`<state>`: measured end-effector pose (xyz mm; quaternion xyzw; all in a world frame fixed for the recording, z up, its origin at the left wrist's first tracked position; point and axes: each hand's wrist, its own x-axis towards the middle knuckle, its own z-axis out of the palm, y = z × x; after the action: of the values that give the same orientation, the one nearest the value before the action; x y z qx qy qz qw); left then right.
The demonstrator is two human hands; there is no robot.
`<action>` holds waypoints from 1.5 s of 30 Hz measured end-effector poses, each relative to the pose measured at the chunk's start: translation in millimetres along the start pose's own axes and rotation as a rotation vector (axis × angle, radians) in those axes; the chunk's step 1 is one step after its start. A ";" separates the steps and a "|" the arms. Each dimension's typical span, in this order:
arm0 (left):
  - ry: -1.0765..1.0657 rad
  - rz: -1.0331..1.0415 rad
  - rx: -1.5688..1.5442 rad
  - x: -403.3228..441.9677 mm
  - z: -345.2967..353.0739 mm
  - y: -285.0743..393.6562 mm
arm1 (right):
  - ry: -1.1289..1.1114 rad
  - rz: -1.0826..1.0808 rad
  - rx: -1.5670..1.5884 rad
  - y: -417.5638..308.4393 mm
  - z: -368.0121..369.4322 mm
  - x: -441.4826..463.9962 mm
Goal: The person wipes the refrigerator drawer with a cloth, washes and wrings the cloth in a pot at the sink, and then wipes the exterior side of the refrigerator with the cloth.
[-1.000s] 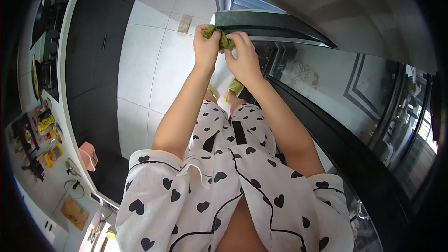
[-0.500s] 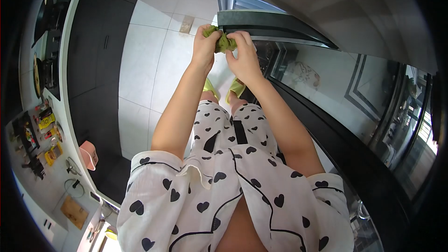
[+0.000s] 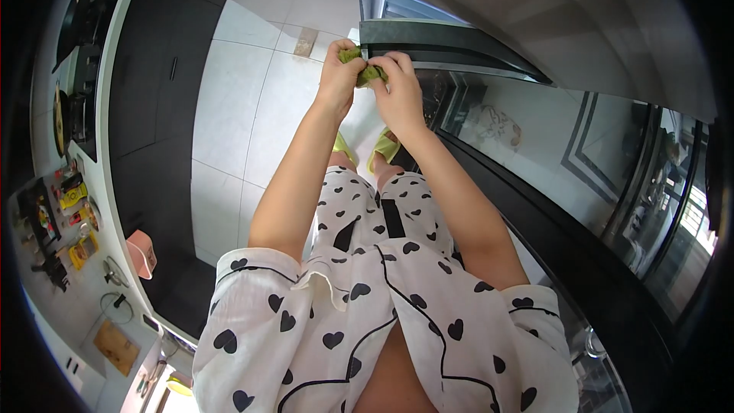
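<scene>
A crumpled green cloth (image 3: 372, 76) is bunched between my two hands, in front of my body. My left hand (image 3: 339, 76) grips its left end, thumb bent over it. On the other end, the fingers and thumb of my right hand (image 3: 399, 86) are closed. Both hands are beside the end of a dark-edged door or drawer (image 3: 428, 36) that stands open. Whether the cloth touches that edge, I cannot tell. My fingers partly hide the cloth.
Large glossy grey panels (image 3: 535, 15) rise ahead on the right. Black glass-fronted units (image 3: 535, 130) run along my right side. Dark cabinets (image 3: 157, 92) and a counter with pans are on the left, with a pink bin (image 3: 141, 254) hanging there. Light floor tiles (image 3: 229, 99) lie between.
Both hands have shifted very slightly to the right with the green cloth. Their fingers have moved a little, and the cloth is folded differently between them.
</scene>
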<state>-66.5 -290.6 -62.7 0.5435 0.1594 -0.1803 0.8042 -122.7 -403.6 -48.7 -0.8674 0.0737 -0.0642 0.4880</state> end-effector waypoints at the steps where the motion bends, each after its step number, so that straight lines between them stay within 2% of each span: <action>1: 0.012 0.011 0.003 0.5 0.3 -1.1 | 0.022 0.002 0.007 -0.1 0.7 1.1; 3: 0.037 0.031 0.013 -1.4 2.9 -0.6 | 0.067 0.011 0.022 -0.6 2.1 2.2; 6: 0.148 -0.002 0.103 -3.9 11.8 4.8 | 0.011 0.037 0.000 -3.5 -2.5 4.4; 9: 0.145 -0.031 0.098 -1.6 13.1 4.6 | 0.010 0.038 -0.027 -3.5 -2.8 3.9; 15: 0.211 -0.005 0.099 -6.9 16.4 6.1 | 0.253 0.033 0.079 -9.6 9.8 10.5; 18: 0.111 0.076 -0.032 -20.9 19.5 10.9 | 0.229 0.116 0.068 -13.1 7.5 12.5; 21: 0.085 0.095 0.053 -20.7 12.1 5.7 | 0.260 0.020 0.098 -3.7 16.6 13.9; 24: 0.141 0.062 0.094 -12.0 13.2 3.2 | 0.217 -0.062 0.032 -2.1 15.1 9.2; 30: 0.098 -0.087 0.187 0.8 5.7 11.4 | 0.169 -0.088 -0.040 1.9 10.2 12.8; 36: 0.048 -0.175 0.064 7.9 4.9 8.8 | 0.142 -0.053 0.057 -0.7 6.0 5.9; 42: -0.085 -0.125 -0.090 -1.6 -13.5 -5.0 | 0.152 -0.134 0.081 4.7 6.7 -2.3; 45: 0.048 -0.061 -0.030 -4.1 -2.2 -6.7 | 0.126 -0.082 0.116 -0.5 2.6 -2.5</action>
<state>-73.4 -290.4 -67.1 0.5305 0.1978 -0.1895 0.8022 -124.6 -400.8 -49.7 -0.8343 0.0647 -0.1426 0.5286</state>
